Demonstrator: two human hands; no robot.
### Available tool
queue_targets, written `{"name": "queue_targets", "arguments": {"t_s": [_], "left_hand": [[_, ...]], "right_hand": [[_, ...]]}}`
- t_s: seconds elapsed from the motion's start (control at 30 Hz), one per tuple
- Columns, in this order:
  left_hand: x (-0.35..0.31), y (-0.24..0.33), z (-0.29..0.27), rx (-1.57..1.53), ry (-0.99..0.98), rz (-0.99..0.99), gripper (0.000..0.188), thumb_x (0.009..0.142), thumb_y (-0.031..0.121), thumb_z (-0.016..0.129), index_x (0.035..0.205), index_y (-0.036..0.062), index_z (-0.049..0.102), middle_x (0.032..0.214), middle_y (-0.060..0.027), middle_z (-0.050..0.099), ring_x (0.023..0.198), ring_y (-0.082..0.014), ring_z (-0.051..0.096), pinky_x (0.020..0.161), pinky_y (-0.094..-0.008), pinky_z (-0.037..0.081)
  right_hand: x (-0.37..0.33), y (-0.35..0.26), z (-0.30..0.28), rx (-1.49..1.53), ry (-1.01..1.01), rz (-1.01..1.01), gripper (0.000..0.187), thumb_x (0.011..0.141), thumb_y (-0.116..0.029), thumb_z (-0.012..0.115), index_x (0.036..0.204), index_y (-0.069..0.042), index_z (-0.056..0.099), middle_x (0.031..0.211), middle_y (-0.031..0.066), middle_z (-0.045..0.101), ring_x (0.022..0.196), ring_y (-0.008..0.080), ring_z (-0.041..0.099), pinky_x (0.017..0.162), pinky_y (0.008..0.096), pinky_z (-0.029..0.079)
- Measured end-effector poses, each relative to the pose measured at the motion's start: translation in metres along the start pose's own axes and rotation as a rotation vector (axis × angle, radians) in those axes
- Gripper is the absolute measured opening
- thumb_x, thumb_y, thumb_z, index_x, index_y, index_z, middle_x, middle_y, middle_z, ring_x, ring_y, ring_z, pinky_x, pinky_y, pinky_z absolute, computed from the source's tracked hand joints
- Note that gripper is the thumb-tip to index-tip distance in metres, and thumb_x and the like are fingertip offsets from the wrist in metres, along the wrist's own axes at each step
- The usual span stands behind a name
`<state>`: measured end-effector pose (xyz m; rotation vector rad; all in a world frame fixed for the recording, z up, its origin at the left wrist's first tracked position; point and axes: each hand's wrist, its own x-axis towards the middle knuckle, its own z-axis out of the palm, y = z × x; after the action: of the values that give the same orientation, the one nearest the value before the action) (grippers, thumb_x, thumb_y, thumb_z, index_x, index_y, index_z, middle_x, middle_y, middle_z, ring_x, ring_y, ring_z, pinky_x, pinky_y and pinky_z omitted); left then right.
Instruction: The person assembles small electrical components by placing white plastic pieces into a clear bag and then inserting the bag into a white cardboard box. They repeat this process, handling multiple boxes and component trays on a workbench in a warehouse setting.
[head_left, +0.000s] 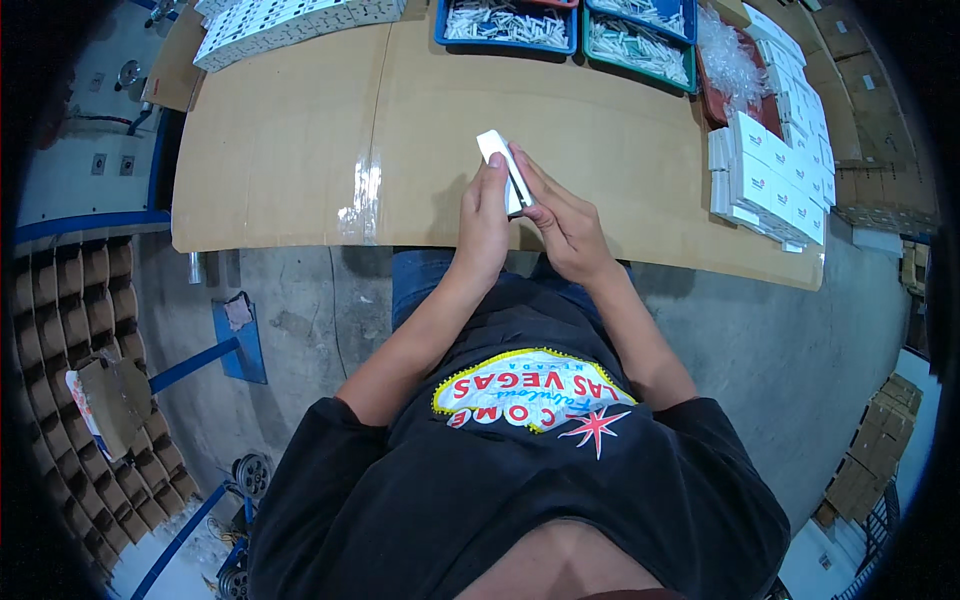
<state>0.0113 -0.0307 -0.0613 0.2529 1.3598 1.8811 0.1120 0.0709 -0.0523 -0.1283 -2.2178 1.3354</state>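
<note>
A small white cardboard box [493, 146] is held between my two hands, just above the near part of the cardboard-covered table [290, 130]. It is tilted, and a dark slit shows along the side toward my right hand. My left hand [484, 215] closes on its left side, with the thumb lying along the white face. From the right, my right hand [567, 222] wraps around it, fingers behind and thumb at the lower end. The palms hide much of the box, so its contents do not show.
Blue trays [505, 45] and a green tray [640, 65] of small white pieces stand at the far edge. Right of them are a red tray [715, 100] of clear plastic pieces and stacked white boxes [775, 180]. A long patterned white stack [290, 30] lies far left.
</note>
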Motion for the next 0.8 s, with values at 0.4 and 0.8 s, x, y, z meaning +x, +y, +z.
{"name": "queue_targets", "arguments": {"t_s": [0.4,0.8], "left_hand": [[-0.002,0.007,0.013,0.315,-0.135,0.282,0.075,0.107,0.051,0.035,0.164,0.0052,0.017,0.153,-0.0154,0.038,0.141,-0.0257,0.039,0.117,-0.0382,0.032],[-0.017,0.026,0.020,-0.236,-0.117,-0.457,0.054,0.106,0.058,0.043,0.139,0.0160,0.052,0.121,-0.0032,0.061,0.114,-0.0159,0.061,0.096,-0.0362,0.050]], "right_hand": [[0.018,-0.008,0.008,0.467,0.208,0.339,0.053,0.100,-0.017,0.067,0.148,-0.001,0.050,0.145,0.0138,0.054,0.137,0.0246,0.051,0.112,0.0402,0.044],[0.004,0.004,-0.003,-0.170,0.089,-0.003,0.063,0.096,-0.031,0.066,0.146,0.002,0.049,0.138,0.0241,0.050,0.122,0.0405,0.057,0.103,0.0433,0.048]]}}
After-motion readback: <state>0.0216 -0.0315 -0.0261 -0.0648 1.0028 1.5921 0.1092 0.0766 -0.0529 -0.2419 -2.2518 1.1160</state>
